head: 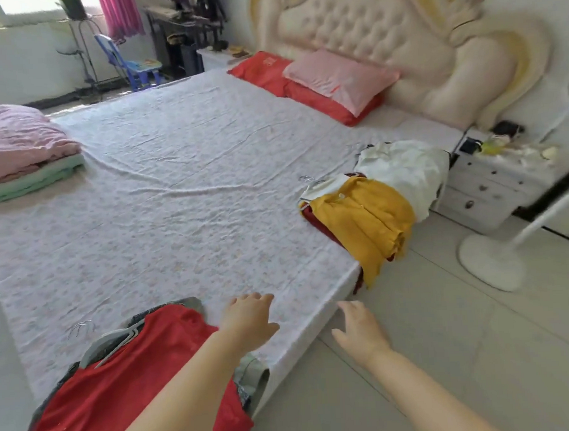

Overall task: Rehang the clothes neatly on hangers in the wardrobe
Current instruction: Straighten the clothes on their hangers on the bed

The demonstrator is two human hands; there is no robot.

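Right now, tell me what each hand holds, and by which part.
Nothing is held. The left hand is open over the bed sheet, beside the red garment; the right hand is open over the floor, off the bed's edge.

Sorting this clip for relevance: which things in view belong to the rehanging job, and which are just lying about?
Belongs to the job: red garment, yellow garment, white garment, hangers.

Just lying about: pink quilt, green blanket, pink pillow, nightstand, fan base, blue chair.
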